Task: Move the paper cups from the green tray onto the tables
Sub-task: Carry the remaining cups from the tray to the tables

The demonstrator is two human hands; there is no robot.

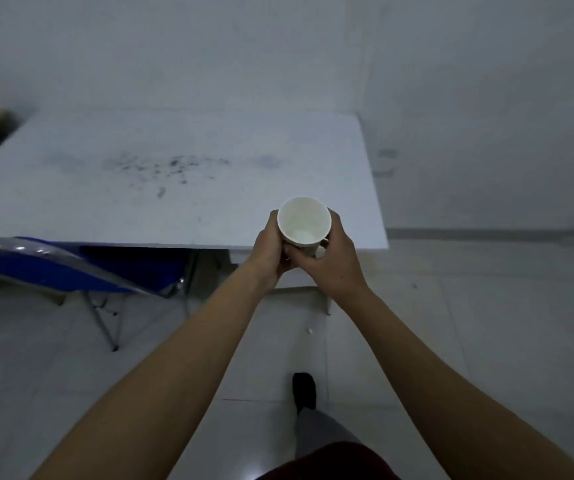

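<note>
A white paper cup (303, 221) stands upright with its open mouth toward me, held over the near right edge of a white table (147, 188). My left hand (270, 247) grips its left side and my right hand (330, 261) wraps around its right side and base. Both arms are stretched forward. The cup's lower part is hidden by my fingers. No green tray is in view.
The tabletop has dark smudges (167, 168) near its middle. A blue folding chair (71, 268) is tucked under the table's left front. White walls stand behind and to the right. My foot (304, 389) is on the pale tiled floor.
</note>
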